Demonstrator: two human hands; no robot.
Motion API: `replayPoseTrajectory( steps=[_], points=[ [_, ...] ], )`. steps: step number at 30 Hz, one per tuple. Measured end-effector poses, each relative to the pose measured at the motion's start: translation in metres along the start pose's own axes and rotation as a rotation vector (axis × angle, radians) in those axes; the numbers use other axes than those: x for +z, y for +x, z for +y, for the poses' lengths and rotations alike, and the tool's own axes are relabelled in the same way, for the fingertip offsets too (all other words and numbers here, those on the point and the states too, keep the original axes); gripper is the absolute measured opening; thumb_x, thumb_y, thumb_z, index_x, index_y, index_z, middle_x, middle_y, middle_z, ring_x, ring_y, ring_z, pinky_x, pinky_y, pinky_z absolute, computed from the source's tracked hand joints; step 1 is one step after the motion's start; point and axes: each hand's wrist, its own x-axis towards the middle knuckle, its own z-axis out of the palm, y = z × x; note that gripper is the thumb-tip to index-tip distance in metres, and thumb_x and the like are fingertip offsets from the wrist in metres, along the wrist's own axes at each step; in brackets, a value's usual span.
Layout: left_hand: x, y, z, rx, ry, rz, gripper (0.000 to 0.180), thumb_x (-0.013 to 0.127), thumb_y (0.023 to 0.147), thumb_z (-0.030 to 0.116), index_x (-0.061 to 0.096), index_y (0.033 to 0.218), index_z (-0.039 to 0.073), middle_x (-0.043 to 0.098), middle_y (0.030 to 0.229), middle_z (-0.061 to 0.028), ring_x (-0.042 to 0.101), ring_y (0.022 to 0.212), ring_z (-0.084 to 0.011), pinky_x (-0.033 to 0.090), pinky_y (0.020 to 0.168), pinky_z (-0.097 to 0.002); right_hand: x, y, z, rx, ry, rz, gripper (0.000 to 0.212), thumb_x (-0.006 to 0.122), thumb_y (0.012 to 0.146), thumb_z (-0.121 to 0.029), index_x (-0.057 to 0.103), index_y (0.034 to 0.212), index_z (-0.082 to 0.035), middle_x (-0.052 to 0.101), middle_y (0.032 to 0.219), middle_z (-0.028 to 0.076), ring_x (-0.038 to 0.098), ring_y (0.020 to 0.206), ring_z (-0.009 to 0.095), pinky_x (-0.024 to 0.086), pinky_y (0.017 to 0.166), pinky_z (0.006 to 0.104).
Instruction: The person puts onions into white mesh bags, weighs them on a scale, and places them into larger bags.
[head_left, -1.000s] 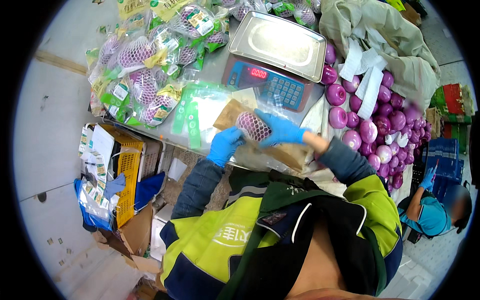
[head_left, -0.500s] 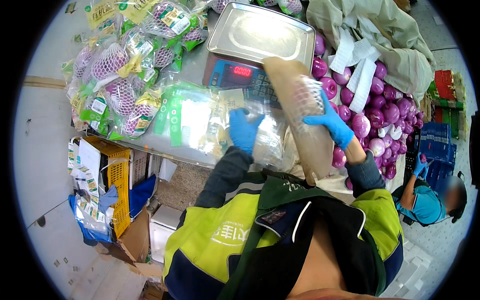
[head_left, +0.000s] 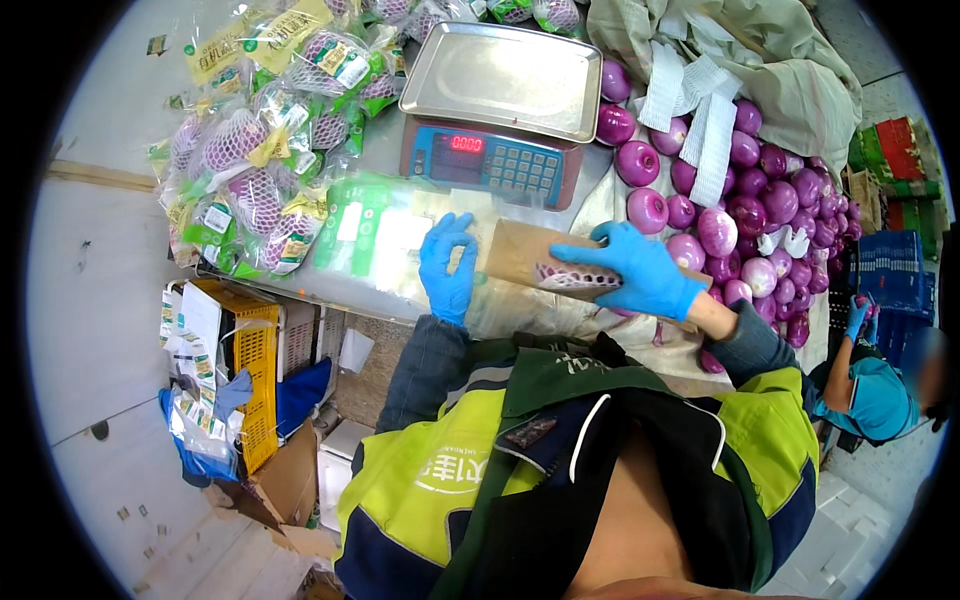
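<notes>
My right hand (head_left: 632,268), in a blue glove, grips a brown cardboard tube (head_left: 522,252) with white foam netting showing under the fingers. The tube lies sideways over the counter in front of me. My left hand (head_left: 448,262), also blue-gloved, has its fingers spread on the tube's left end, over a stack of clear bags with green print (head_left: 372,232). Whether the left hand grips the tube or only touches it is unclear.
A digital scale (head_left: 500,105) with a steel pan stands behind my hands. Loose purple onions (head_left: 730,215) lie heaped on the right; bagged, netted onions (head_left: 255,150) pile up on the left. A yellow crate (head_left: 255,380) sits below the counter. Another person (head_left: 870,385) crouches at right.
The tube has swung from upright to lying sideways, with my right hand on it. My left hand has moved onto the tube's left end. The netted onion is out of sight.
</notes>
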Motion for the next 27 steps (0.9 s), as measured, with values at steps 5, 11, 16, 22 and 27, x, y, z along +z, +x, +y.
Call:
replayPoseTrajectory(
  steps=[5,11,16,22,27],
  points=[
    [0.011,-0.005,0.052,0.303,0.007,-0.207,0.013,0.067,0.085,0.005,0.065,0.098,0.008,0.069,0.111,-0.0119,0.057,0.117,-0.0305,0.038,0.104,-0.0419,0.047,0.045,0.013,-0.102,0.297,0.215,0.091,0.077,0.067,-0.021,0.036,0.148,-0.028,0.045,0.137,0.023,0.048,0.123,0.041,0.047,0.097,0.0430],
    [0.004,0.027,0.089,0.278,0.391,0.389,0.033,0.071,0.084,0.010,0.057,0.113,0.001,0.058,0.120,-0.0155,0.057,0.102,-0.0310,0.044,0.093,-0.0424,0.047,0.116,-0.006,0.096,1.095,0.106,0.094,0.074,0.080,-0.036,0.023,0.149,0.002,0.041,0.144,0.021,0.041,0.132,0.026,0.034,0.109,0.0349],
    [-0.021,-0.026,0.073,-0.317,0.041,0.172,0.020,0.067,0.088,0.013,0.058,0.102,0.002,0.058,0.089,-0.0090,0.054,0.084,-0.0170,0.046,0.082,-0.0342,0.056,0.045,-0.049,0.304,1.283,-0.092,0.085,0.066,0.087,-0.046,0.031,0.147,0.003,0.044,0.140,0.015,0.042,0.130,0.024,0.035,0.109,0.0367],
    [-0.044,-0.057,0.133,-0.152,-0.096,-0.126,0.007,0.065,0.088,0.004,0.060,0.091,0.001,0.057,0.078,-0.0077,0.053,0.069,-0.0146,0.047,0.067,-0.0286,0.043,-0.016,-0.071,-0.015,0.874,-0.053,0.091,0.081,0.076,-0.026,0.032,0.150,-0.007,0.045,0.126,0.013,0.050,0.119,0.025,0.042,0.103,0.0347],
    [-0.061,-0.032,0.115,-0.130,-0.039,-0.103,0.033,0.076,0.081,0.018,0.058,0.104,0.002,0.056,0.090,-0.0074,0.055,0.079,-0.0162,0.047,0.073,-0.0309,0.044,-0.023,-0.066,0.131,0.618,0.001,0.067,0.074,0.080,-0.012,0.047,0.142,-0.008,0.052,0.091,0.007,0.055,0.085,0.018,0.047,0.080,0.0296]
  ],
)
